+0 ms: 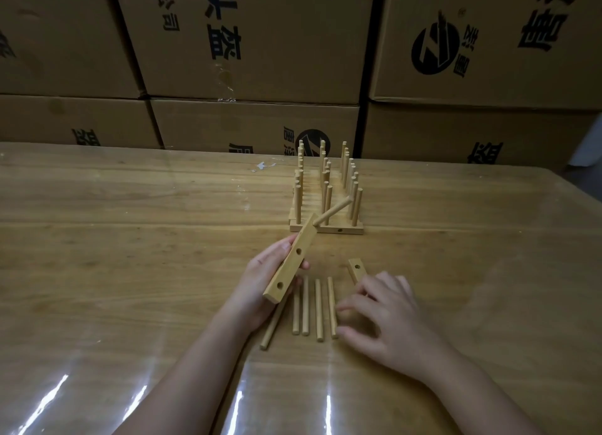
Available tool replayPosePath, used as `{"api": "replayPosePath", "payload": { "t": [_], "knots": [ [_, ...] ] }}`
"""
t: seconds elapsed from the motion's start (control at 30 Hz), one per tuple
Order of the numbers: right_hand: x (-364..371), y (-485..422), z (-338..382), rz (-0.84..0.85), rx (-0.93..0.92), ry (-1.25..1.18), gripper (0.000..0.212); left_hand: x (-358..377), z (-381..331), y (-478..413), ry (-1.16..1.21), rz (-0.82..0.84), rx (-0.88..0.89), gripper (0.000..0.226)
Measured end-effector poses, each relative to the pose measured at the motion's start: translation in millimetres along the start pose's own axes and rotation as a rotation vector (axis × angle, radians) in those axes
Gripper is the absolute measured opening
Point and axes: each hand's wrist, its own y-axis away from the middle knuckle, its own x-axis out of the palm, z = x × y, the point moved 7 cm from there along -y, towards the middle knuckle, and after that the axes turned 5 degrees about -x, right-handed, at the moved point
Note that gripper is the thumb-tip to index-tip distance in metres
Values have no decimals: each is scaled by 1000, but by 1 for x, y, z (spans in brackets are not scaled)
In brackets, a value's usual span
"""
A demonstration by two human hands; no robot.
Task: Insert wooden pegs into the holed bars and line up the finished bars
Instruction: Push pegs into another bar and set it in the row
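Holed bar (291, 261) held tilted above table (130, 255), gripped by left hand (257, 288); one peg (333, 212) stuck in far end. Five loose pegs (318, 307) laid flat underneath. Right hand (381, 314) curled beside rightmost peg; grip cannot be told. Finished bars (326, 228) lined up behind.

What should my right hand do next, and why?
Probably pinch the nearest loose peg and seat it in the middle hole of the bar: the left hand holds it with one inserted peg and two empty holes, and the right hand is at that peg.
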Motion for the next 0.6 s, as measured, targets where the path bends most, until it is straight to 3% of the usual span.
{"api": "replayPosePath", "payload": {
  "t": [0.1,0.33,0.5,0.6],
  "knots": [
    [10,-1,9,56,-63,-5,46,2,0,0,-9,3,5,32],
    [7,-3,14,0,-69,21,32,6,-1,3,-34,24,16,33],
    [-1,-4,15,-74,-19,14,9,7,-1,3,-69,27,11,30],
    [-2,-3,13,-68,13,23,22,5,0,2,-88,27,-6,25]
  ]
}}
